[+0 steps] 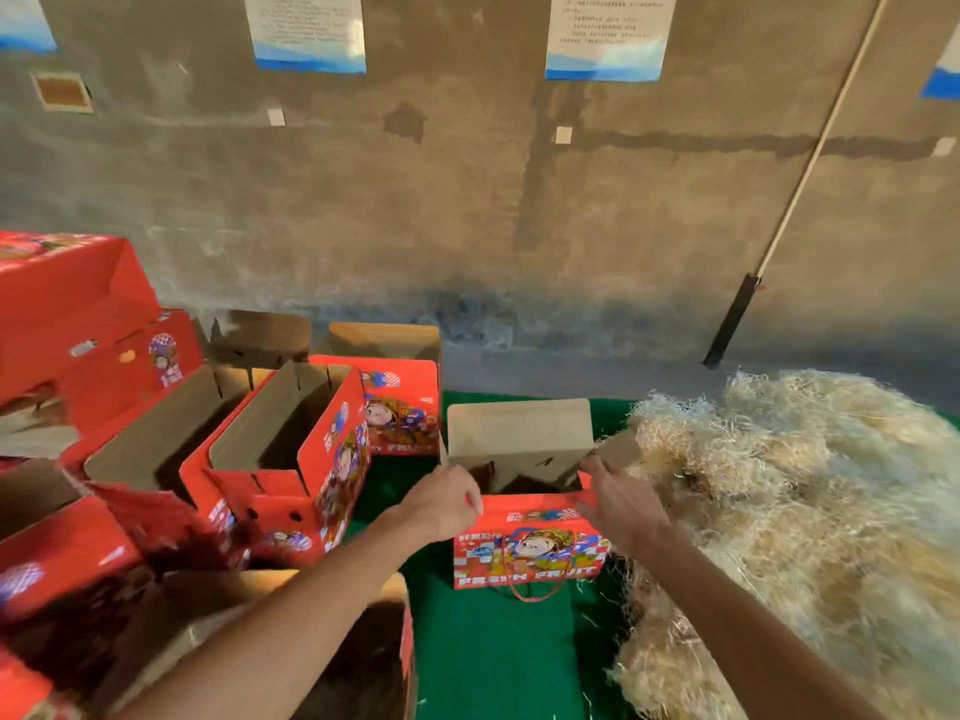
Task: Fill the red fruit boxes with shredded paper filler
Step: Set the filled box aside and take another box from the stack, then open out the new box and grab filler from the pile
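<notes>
A red fruit box point(530, 550) printed "FRESH FRUIT" stands open on the green cloth point(498, 652), its brown back flap raised. My left hand point(447, 504) grips the left end of the box's near top edge. My right hand point(615, 501) grips the right end of the same edge. A big heap of pale shredded paper point(800, 511) lies directly right of the box and touches it. The inside of the box is mostly hidden and looks dark.
Several open red fruit boxes point(280, 454) are piled at the left, and another open box point(363, 657) sits in front of me at the bottom. A concrete wall point(467, 200) with posted sheets runs behind. A long stick point(810, 163) leans on it.
</notes>
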